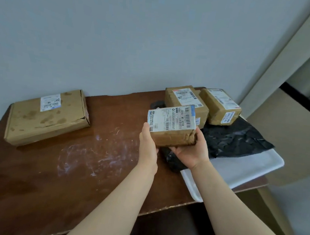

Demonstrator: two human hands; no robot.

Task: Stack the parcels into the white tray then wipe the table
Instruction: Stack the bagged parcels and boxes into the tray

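We find both forearms stretched forward over the brown counter (91, 177), meeting on one brown parcel (173, 135) that is held clear of the surface.

The left hand (147, 144) clasps the parcel's left end. Its back faces us, the thumb lies up against the end face beside the shipping label, and the fingers pass underneath, out of sight.

The right hand (190, 151) is turned palm-up beneath the near right corner. Its thumb stands against the right end and its fingers are curled under the base.

Both hands are thus clamped on the parcel, which sits between them with its labelled face up and tilted slightly towards us.

Below the right hand and extending to its right, a crumpled black plastic bag (237, 139) lies across the white tray (238, 171). The bare near part of the tray shows just right of the right wrist.

Beyond the hands, two taped parcels stand side by side: the nearer box (186, 101), partly covered in view by the held parcel, and the outer box (221, 107) to its right. We cannot tell whether they rest on the tray or on the counter.

Well to the left of the left hand, a large flat carton (46, 117) with stained cardboard lies on the counter at the wall. Between it and the left forearm, white smears (97, 150) mark the counter.
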